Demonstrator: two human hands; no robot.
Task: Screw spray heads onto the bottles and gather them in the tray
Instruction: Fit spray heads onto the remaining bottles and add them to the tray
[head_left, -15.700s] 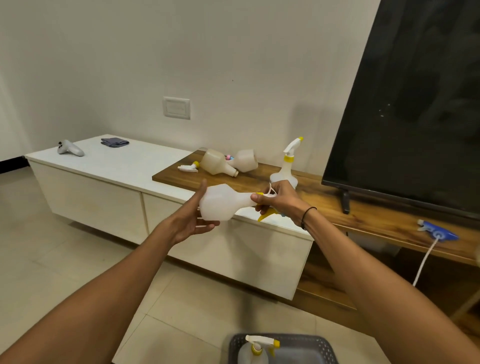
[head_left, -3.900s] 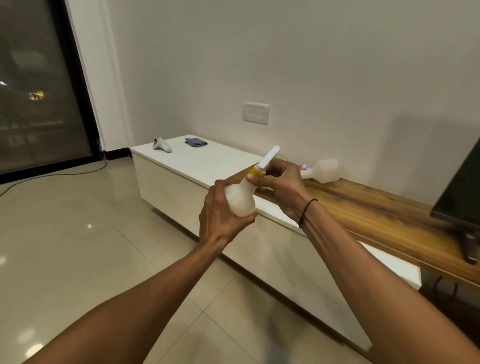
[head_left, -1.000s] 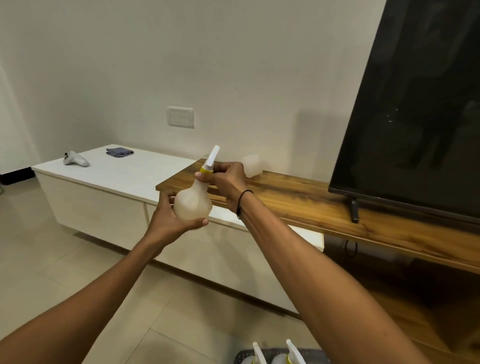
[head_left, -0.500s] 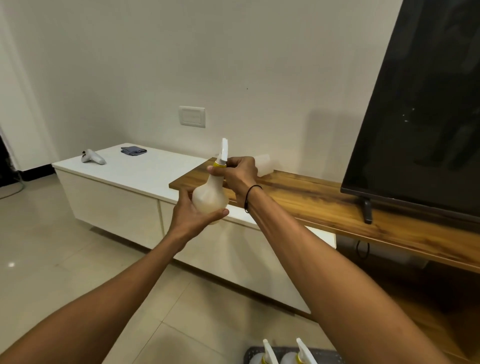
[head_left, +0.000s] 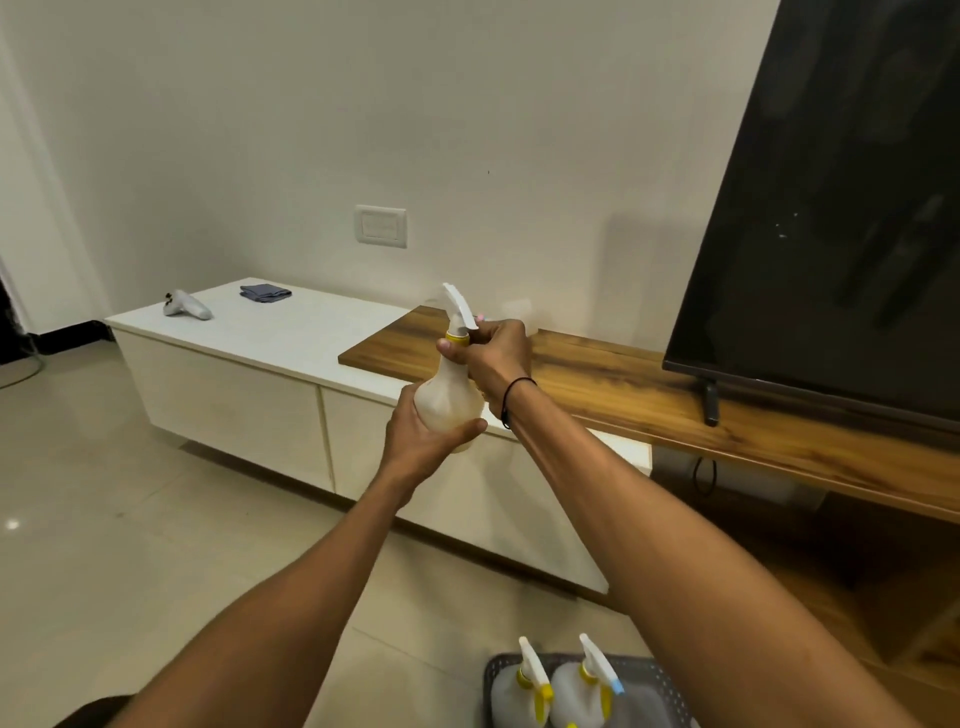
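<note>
I hold a white translucent spray bottle (head_left: 447, 397) upright in front of me. My left hand (head_left: 415, 436) grips its round body from below. My right hand (head_left: 493, 358) grips the white spray head (head_left: 457, 306) at the yellow collar on the neck. At the bottom edge a grey perforated tray (head_left: 670, 691) stands on the floor with two bottles in it, one with a yellow trigger (head_left: 524, 686) and one with a blue trigger (head_left: 587, 686). Behind my right hand, a pale bottle (head_left: 519, 310) lies mostly hidden on the wooden shelf.
A low white cabinet (head_left: 291, 364) carries a white controller (head_left: 184, 306) and a folded dark cloth (head_left: 265, 292). The wooden shelf (head_left: 649, 395) runs right under a large black TV (head_left: 841, 208). Tiled floor lies to the left.
The spray head has turned on the neck so its nozzle now leans left instead of standing straight. Both hands stay on the bottle, and the tray shows more at the bottom.
</note>
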